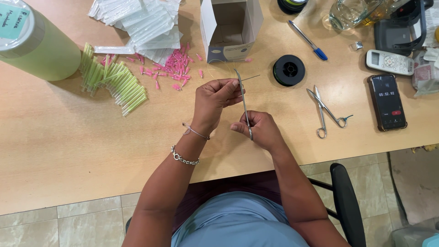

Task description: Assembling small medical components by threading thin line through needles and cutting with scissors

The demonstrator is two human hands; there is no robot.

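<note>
My left hand (215,98) pinches a thin metal needle (251,78) that points right, with a faint clear thread looping above it. My right hand (260,130) grips the handles of a slim metal clamp tool (243,98) whose tip reaches up to the fingers of my left hand. Both hands hover over the wooden table (68,137), just in front of an open white cardboard box (231,29). A black thread spool (289,70) lies to the right of the hands.
Pink needle caps (176,68), green-capped tubes (114,82) and clear wrappers (146,23) lie at the left back. A large green bottle (34,43), scissors (325,112), blue pen (308,41), phone (388,101), remote (389,61) and glass jar (354,13) surround them. A chair arm (347,201) is below right.
</note>
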